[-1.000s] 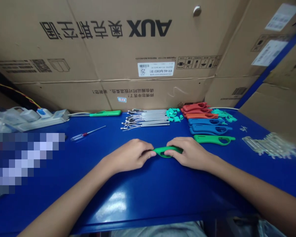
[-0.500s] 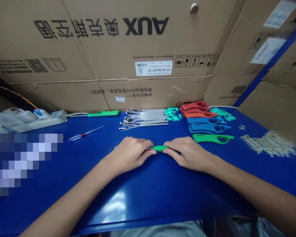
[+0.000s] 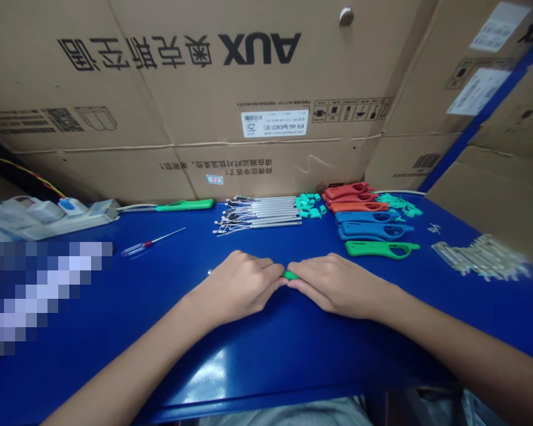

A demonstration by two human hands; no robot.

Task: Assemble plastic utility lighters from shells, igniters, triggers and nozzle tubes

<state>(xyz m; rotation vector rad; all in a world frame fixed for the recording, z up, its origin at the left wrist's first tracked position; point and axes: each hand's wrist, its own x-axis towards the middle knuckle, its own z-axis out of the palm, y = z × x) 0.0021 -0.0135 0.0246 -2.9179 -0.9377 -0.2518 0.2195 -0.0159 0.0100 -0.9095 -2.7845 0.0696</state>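
My left hand (image 3: 242, 288) and my right hand (image 3: 335, 284) meet at the middle of the blue table (image 3: 266, 355), fingers curled and fingertips almost touching. Both close on a green plastic handle (image 3: 289, 275), of which only a small green bit shows between them. A thin metal end pokes out left of my left hand. Behind them lie a row of metal rods (image 3: 260, 214), a heap of small teal caps (image 3: 310, 205), and a stack of red (image 3: 353, 197), blue (image 3: 373, 225) and green (image 3: 382, 249) handles.
Large cardboard boxes (image 3: 249, 89) wall off the back and right. A small screwdriver (image 3: 153, 241) and a finished green-handled tool (image 3: 182, 205) lie at the back left, next to a white power strip (image 3: 53, 214). Clear plastic parts (image 3: 484, 258) lie at the right.
My hands have drawn closer together around the green handle, so much less of it shows now. Both hands have shifted slightly toward me.
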